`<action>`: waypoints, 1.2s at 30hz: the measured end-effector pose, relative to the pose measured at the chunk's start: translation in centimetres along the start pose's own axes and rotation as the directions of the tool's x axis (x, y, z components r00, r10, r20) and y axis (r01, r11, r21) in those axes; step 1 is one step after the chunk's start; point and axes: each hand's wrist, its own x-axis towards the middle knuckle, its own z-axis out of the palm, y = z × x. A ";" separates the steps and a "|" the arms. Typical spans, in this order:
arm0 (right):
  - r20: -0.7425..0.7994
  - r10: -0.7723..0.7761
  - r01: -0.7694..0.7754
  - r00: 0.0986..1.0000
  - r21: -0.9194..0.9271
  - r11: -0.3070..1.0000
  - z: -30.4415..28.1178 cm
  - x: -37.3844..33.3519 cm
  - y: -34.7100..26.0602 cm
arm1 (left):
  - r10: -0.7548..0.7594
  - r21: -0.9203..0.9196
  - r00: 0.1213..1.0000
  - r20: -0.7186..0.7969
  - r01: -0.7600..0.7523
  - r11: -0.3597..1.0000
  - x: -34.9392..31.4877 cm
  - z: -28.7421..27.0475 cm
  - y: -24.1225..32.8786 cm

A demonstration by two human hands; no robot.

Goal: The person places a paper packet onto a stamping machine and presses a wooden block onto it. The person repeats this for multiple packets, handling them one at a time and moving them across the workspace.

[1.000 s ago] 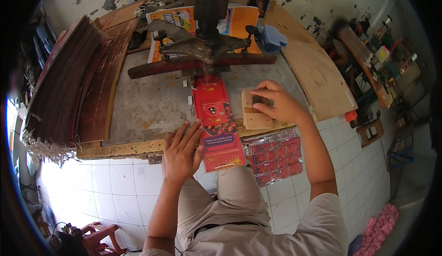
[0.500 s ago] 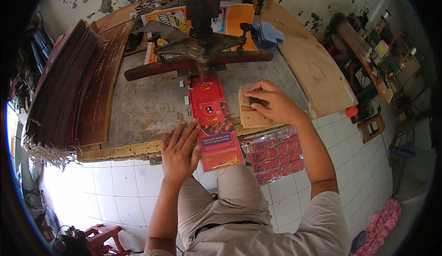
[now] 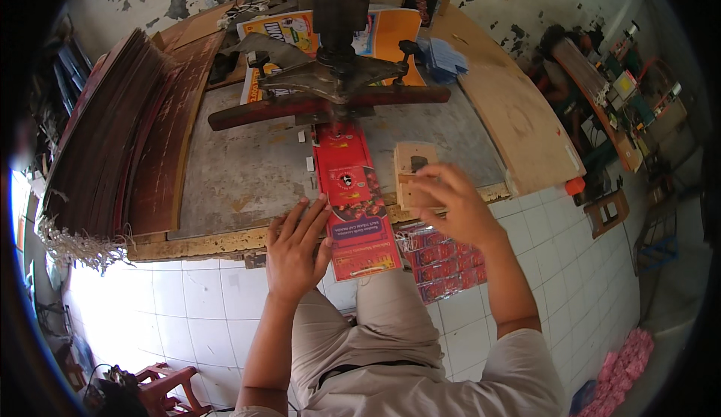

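Observation:
A long red and purple printed card strip (image 3: 364,229) lies under the press head (image 3: 339,90), and its near end juts past the table's front edge over my lap. My left hand (image 3: 299,248) rests at the strip's left side, fingers stretched out and fingertips touching its edge. To the right stands a small pale wooden block (image 3: 414,150) with a dark patch (image 3: 418,163) on its top. Over the near part of that block hovers my right hand (image 3: 458,207), fingers bent but apart, with nothing visible between them.
Tall dark red boards (image 3: 113,139) stack up on the left. A bundle of blue cards (image 3: 444,60) sits beyond the press, by a plain wooden board (image 3: 518,124). Shiny red printed packets (image 3: 447,267) lie low beyond the table's front edge. Another person works at far right.
My right hand has come off the top of the wooden block and moved nearer to me, uncovering the dark patch. My left hand stays at the strip's edge.

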 end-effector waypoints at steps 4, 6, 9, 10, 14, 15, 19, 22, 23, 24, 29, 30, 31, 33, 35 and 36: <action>-0.083 0.008 -0.017 0.997 -0.109 0.994 1.7 -2.1 -0.3 | -0.009 -0.009 1.000 0.009 0.009 1.000 0.1 0.0 0.3; -0.075 0.022 -0.026 0.997 -0.062 0.998 1.8 -1.9 0.1 | -0.013 -0.013 1.000 0.012 0.013 1.000 0.1 -0.2 0.2; -0.074 0.052 -0.050 0.996 0.035 0.998 1.5 -2.0 0.4 | -0.019 -0.005 1.000 0.021 0.019 1.000 0.1 -0.3 0.2; -0.075 0.063 -0.058 0.995 0.073 0.996 1.4 -2.0 0.4 | -0.022 0.000 0.999 0.025 0.022 1.000 0.1 -0.3 0.3; -0.097 0.036 -0.013 0.995 0.225 0.974 0.5 -2.3 -2.0 | -0.035 0.007 0.999 0.029 0.035 0.999 0.1 -0.2 0.4; -0.096 0.004 0.020 0.995 0.248 0.969 0.3 -2.0 -2.8 | -0.037 -0.012 0.999 0.016 0.038 0.999 0.1 0.0 0.5; -0.035 -0.083 0.090 0.996 0.305 0.948 1.0 -0.1 -5.3 | -0.039 -0.018 0.999 0.004 0.039 0.999 0.0 0.3 0.3; -0.018 -0.139 0.138 0.990 0.322 0.937 3.1 2.2 -5.4 | -0.033 -0.007 0.999 -0.006 0.033 0.999 -0.1 0.2 0.3; -0.009 -0.136 0.132 0.991 0.326 0.936 4.0 2.8 -4.9 | -0.028 -0.016 1.000 -0.013 0.028 0.999 0.0 0.5 0.3; -0.002 -0.137 0.130 0.991 0.338 0.932 4.9 3.6 -4.4 | -0.028 -0.016 0.999 -0.018 0.028 0.999 0.0 0.5 0.3; -0.013 -0.109 0.109 0.994 0.247 0.963 8.5 7.9 -1.7 | -0.025 -0.019 1.000 -0.009 0.025 1.000 -0.2 0.6 -0.1; -0.019 -0.098 0.100 0.995 0.241 0.965 8.9 8.7 -1.1 | -0.025 -0.027 1.000 -0.006 0.024 0.999 -0.1 0.6 0.0; -0.033 -0.086 0.091 0.996 0.230 0.969 9.3 9.4 -0.7 | -0.023 -0.036 1.000 -0.003 0.023 0.999 0.0 0.5 0.0; -0.061 -0.061 0.073 0.996 0.216 0.974 10.1 10.6 -0.1 | -0.028 -0.033 1.000 -0.002 0.028 0.999 0.0 0.4 0.1; -0.072 -0.084 0.097 0.994 0.186 0.978 10.3 11.6 0.6 | -0.032 -0.032 0.999 -0.001 0.032 0.999 0.0 0.4 0.2; -0.077 -0.097 0.109 0.992 0.172 0.979 10.4 11.9 0.7 | -0.035 -0.031 0.999 -0.001 0.035 0.999 0.0 0.3 0.2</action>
